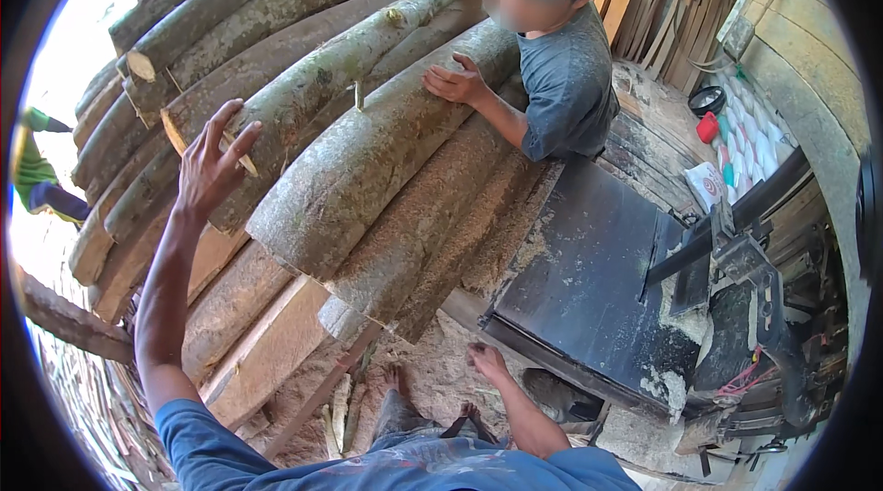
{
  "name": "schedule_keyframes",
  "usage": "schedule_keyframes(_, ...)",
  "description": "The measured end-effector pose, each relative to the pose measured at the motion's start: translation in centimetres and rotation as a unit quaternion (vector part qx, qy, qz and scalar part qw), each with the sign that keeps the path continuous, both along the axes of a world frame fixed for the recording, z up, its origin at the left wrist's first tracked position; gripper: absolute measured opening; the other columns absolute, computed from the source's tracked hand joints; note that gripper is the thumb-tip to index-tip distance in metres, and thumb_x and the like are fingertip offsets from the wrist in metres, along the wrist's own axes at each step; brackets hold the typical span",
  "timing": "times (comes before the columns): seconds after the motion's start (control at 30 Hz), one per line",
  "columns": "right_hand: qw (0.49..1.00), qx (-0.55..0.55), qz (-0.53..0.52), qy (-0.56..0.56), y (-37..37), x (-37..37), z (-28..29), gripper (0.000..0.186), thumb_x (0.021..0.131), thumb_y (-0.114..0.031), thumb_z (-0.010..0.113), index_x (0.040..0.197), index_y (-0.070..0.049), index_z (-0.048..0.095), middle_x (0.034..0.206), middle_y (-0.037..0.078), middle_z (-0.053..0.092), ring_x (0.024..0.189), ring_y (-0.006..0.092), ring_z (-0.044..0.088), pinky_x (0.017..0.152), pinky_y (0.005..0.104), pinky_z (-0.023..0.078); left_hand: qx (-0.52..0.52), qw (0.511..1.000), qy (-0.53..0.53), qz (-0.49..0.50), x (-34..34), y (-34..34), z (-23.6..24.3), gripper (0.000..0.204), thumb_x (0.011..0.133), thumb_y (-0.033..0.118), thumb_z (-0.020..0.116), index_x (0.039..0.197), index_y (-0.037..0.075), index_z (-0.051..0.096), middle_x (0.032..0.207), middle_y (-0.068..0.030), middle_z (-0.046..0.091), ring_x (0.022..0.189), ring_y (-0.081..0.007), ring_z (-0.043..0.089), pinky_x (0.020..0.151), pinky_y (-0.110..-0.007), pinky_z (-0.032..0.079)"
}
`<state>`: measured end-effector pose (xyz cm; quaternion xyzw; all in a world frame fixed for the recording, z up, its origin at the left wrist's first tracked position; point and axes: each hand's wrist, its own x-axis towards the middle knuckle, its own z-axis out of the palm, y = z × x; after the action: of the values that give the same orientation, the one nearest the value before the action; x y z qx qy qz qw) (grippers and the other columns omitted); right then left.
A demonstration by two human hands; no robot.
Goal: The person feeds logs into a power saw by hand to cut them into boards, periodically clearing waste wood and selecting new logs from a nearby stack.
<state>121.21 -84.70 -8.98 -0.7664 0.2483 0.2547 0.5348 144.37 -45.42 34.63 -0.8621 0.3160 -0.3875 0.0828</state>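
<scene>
My left hand [213,169] is raised at the near end of a slim, mottled log [349,63] on top of the pile, its fingers spread. It seems to touch the log's end, but the palm's contact is hidden. Lower down, my right hand [485,362] hangs empty with loosely bent fingers, near the edge of a dark metal saw table [589,261]. Between my hands lies a thick log [368,160] with a short stub of branch on it. A co-worker [566,59] in a cap leans over the pile, one hand above the thick log, the other at the slim log's far end.
More stacked logs [276,8] fill the upper left. Right of me stands the saw machine [736,261], dusted with sawdust. Sacks [750,128] and a red container [707,128] lie behind it. Another person [39,165] is partly visible at far left. Wood strips [342,413] lie near my feet.
</scene>
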Motion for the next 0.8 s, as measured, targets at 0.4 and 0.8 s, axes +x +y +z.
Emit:
schedule_keyframes(0.4, 0.831, 0.418, 0.112, -0.35, 17.8, 13.1, 29.3, 0.068, 0.085, -0.058, 0.039, 0.126, -0.005, 0.038, 0.114, 0.013, 0.052, 0.1, 0.0204, 0.054, 0.086, 0.0369, 0.048, 0.192, 0.949, -0.054, -0.245, -6.2, -3.2, 0.3, 0.062, 0.06, 0.023, 0.075, 0.106, 0.047, 0.041, 0.117, -0.0089, 0.042, 0.084, -0.0266, 0.054, 0.077, -0.045, 0.051)
schedule_keyframes(0.8, 0.684, 0.713, -0.023, -0.151, 15.3, -1.6, 22.3, 0.063, 0.079, -0.051, 0.044, 0.127, -0.012, 0.032, 0.127, 0.008, 0.04, 0.114, 0.0209, 0.044, 0.094, 0.0447, 0.038, 0.281, 0.833, 0.158, -0.45, -14.9, -10.3, -5.0, 0.082, 0.074, 0.01, 0.059, 0.134, 0.048, 0.017, 0.139, -0.0015, 0.024, 0.082, -0.0153, 0.037, 0.086, -0.035, 0.039)
